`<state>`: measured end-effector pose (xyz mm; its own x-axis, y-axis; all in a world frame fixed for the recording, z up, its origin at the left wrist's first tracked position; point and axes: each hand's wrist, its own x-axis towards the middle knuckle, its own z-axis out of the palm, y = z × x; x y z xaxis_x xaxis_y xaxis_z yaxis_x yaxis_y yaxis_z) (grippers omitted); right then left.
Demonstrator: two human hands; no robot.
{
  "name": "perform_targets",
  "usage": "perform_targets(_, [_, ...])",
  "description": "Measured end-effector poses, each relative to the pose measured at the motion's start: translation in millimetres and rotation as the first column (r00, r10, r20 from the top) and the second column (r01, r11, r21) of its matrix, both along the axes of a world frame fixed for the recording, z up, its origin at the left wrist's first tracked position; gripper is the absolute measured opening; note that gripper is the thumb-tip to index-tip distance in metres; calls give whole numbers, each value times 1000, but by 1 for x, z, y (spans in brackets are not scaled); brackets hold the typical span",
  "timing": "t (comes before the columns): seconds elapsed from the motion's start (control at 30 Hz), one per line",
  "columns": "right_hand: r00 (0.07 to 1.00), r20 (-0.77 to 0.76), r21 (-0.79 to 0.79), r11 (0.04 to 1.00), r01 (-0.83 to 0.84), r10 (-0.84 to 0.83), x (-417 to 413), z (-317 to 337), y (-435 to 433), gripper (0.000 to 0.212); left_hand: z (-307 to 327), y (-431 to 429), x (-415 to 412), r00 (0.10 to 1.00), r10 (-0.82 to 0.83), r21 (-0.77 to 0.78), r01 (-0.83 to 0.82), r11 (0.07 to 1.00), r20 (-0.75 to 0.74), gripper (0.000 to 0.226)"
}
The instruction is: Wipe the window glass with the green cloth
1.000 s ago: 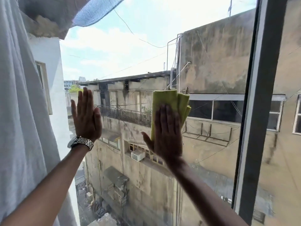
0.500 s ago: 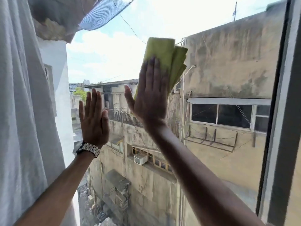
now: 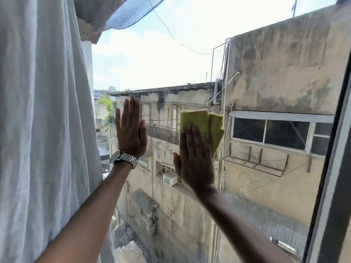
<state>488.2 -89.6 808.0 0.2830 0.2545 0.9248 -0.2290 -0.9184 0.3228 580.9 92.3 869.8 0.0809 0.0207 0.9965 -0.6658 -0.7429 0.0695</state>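
Observation:
The window glass [image 3: 190,69] fills the middle of the view, with sky and worn buildings behind it. My right hand [image 3: 195,158] lies flat on the pane and presses a folded green cloth [image 3: 205,124] against it; the cloth sticks out above and to the right of my fingers. My left hand [image 3: 131,130], with a metal watch at the wrist, rests flat on the glass to the left of the cloth, fingers straight and together, holding nothing.
A white curtain [image 3: 43,130] hangs along the left side, close to my left arm. A dark window frame [image 3: 330,168] runs down the right edge. Blue netting [image 3: 133,10] hangs outside at the top.
My right hand swept the cloth up the glass half a second ago and has now come back down to mid height. My left hand has stayed flat on the pane.

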Motion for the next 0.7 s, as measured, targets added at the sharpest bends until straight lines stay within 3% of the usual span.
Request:
perform_targets(0.17, [960, 227, 140, 970, -198, 164, 32, 169, 58, 65, -2, 0, 12, 1000, 15, -9, -15, 1000, 21, 57])
perform_targets(0.3, [964, 220, 188, 963, -195, 153, 43, 237, 74, 68, -3, 1, 19, 998, 10, -18, -9, 1000, 55, 56])
perform_targets(0.43, [952, 258, 123, 972, -201, 164, 37, 172, 53, 70, -2, 1, 16, 998, 22, 2, -23, 1000, 55, 57])
perform_targets(0.5, [968, 186, 107, 976, -189, 168, 25, 105, 29, 72, -2, 1, 15, 999, 14, -2, -14, 1000, 43, 57])
perform_targets(0.6, [999, 33, 47, 998, -42, 40, -8, 6, -26, 71, 0, 1, 11, 1000, 6, -13, -6, 1000, 18, 58])
perform_targets(0.7, [1000, 0, -2, 1000, 14, -14, -41, -23, -82, 75, 1, -1, -2, 999, 34, 6, -34, 999, -39, 58])
